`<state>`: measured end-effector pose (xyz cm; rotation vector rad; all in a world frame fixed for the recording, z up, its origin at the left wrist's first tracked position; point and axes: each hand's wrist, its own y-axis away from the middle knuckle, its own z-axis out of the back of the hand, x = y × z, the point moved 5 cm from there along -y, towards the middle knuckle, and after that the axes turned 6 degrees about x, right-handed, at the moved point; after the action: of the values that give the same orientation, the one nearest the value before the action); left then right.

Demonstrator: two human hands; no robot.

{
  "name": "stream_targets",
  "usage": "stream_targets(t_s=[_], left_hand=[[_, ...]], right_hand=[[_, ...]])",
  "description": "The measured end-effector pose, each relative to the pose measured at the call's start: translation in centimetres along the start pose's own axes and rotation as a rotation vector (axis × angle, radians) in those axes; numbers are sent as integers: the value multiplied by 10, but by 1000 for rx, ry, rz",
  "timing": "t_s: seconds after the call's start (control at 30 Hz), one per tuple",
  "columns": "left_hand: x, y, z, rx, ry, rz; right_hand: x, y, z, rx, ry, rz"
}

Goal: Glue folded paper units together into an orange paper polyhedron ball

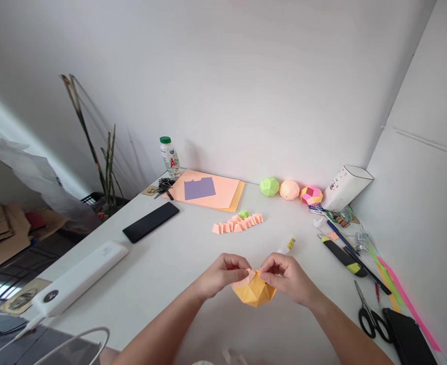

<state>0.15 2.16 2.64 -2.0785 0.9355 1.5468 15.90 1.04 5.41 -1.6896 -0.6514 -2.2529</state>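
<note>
Between my two hands is a faceted paper ball [256, 294], orange-yellow with a peach part at its upper left. My left hand [225, 274] pinches the rim at the peach part. With thumb and fingers my right hand [284, 276] grips the orange rim on the other side. Just behind my right hand lies a glue stick [291, 243] with a yellow label, its near part hidden. Farther back, a row of folded peach paper pieces [237, 223] rests on the table, with a few green folded pieces [243, 214] behind them.
Three finished paper balls [289, 190] stand by the wall. Paper sheets [223, 190], a bottle [169, 157] and a black phone [151, 222] lie back left, a white power strip-like device [81, 276] at left. Right are a cutter [343, 256], scissors [371, 317] and a black case [409, 337].
</note>
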Motion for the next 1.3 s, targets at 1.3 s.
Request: stream_targets(t_s=[1.3], left_hand=[[7,-5,-2,-36,124,33]], right_hand=[[5,-2,1,62,69,66]])
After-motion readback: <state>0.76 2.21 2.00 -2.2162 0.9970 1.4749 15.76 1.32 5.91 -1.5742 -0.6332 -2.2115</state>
